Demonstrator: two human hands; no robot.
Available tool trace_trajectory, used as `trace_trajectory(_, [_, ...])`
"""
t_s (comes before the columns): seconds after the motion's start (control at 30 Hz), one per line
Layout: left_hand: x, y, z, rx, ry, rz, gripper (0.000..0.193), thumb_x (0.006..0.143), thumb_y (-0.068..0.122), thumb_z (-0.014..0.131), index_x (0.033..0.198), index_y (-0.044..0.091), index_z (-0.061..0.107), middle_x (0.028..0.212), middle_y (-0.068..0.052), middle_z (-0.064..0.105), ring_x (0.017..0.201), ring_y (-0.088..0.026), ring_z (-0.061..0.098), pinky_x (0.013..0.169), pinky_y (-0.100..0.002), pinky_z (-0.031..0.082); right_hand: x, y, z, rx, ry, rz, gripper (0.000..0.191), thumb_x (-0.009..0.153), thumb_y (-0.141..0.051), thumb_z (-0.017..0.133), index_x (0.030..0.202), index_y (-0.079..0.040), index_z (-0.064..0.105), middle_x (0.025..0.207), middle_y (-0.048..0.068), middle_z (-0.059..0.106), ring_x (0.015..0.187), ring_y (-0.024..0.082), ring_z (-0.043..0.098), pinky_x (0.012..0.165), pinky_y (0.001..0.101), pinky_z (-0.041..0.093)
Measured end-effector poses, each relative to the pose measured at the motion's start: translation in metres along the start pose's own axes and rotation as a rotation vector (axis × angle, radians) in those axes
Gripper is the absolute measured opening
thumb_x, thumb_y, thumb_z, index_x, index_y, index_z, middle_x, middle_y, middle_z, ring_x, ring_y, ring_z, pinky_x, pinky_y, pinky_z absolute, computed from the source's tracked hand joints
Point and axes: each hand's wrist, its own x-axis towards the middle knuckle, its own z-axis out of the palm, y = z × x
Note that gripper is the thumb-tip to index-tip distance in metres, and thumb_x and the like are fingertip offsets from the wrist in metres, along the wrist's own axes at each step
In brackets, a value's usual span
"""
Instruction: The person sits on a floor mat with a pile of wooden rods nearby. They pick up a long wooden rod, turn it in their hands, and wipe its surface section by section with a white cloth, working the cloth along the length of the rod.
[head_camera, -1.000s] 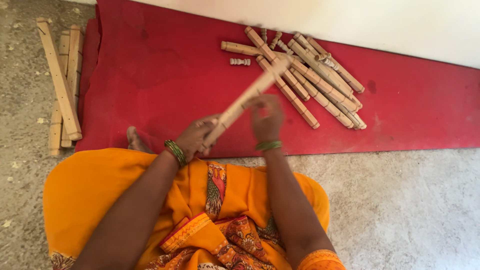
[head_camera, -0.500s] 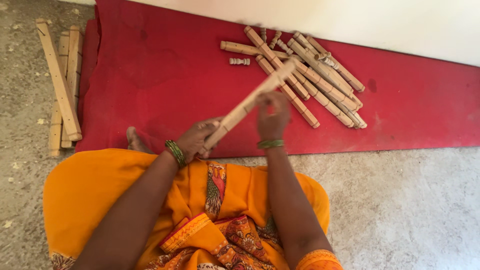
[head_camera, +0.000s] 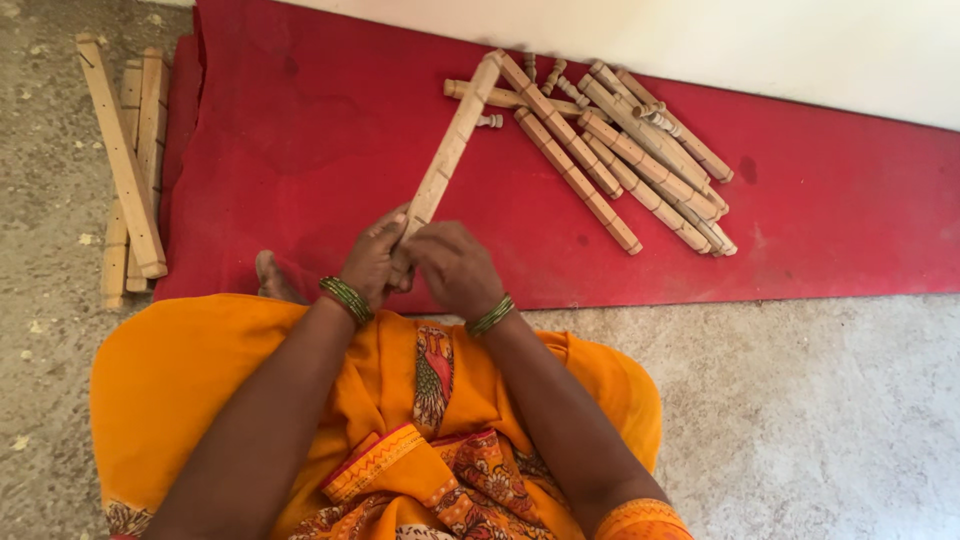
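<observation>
Underfoot, a speckled grey stone floor (head_camera: 800, 420) carries a long red mat (head_camera: 300, 150) that runs along the foot of a pale wall (head_camera: 750, 40). The person sits at the mat's near edge in orange cloth, one bare foot (head_camera: 268, 278) resting on the red.

Both hands meet at the near end of a single wooden slat (head_camera: 450, 150): the left hand (head_camera: 372, 262) is wrapped around it from the left, and the right hand (head_camera: 455, 265) is closed over the same end, the fingers of both curled tight. The slat slants up and away over the mat, its far tip reaching the pile beyond. Green bangles ring each wrist.

That pile of notched wooden slats (head_camera: 620, 160) lies on the mat near the wall, roughly eight long pieces, though they overlap too much for a sure count, with three or four small turned pegs (head_camera: 555, 75) among them. Off the mat's left edge, about four plain wooden slats (head_camera: 130, 165) lie on the floor, well apart from the hands.
</observation>
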Motion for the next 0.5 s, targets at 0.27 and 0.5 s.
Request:
trace_trajectory(0.27, [-0.009, -0.004, 0.017, 0.217, -0.148, -0.227, 0.049, 0.107, 0.035, 0.047, 0.152, 0.015, 0.051, 0.063, 0.002, 0.053, 0.041, -0.005, 0.048, 0.035, -0.021, 0.044, 0.008, 0.068, -0.047, -0.015, 0.493, 0.579, 0.008, 0.096, -0.005, 0.067, 0.101, -0.009, 0.072, 0.106, 0.003, 0.067, 0.093, 0.017, 0.071, 0.080, 0.0286, 0.066])
trace_trajectory(0.5, [-0.002, -0.001, 0.004, 0.028, -0.017, -0.061, 0.046, 0.107, 0.032, 0.040, 0.148, 0.012, 0.051, 0.064, 0.001, 0.057, 0.040, -0.007, 0.049, 0.035, -0.023, 0.045, 0.002, 0.015, -0.005, -0.110, 0.009, 0.105, 0.012, 0.094, -0.003, 0.069, 0.103, -0.009, 0.073, 0.113, 0.003, 0.068, 0.105, 0.021, 0.068, 0.088, 0.0317, 0.063])
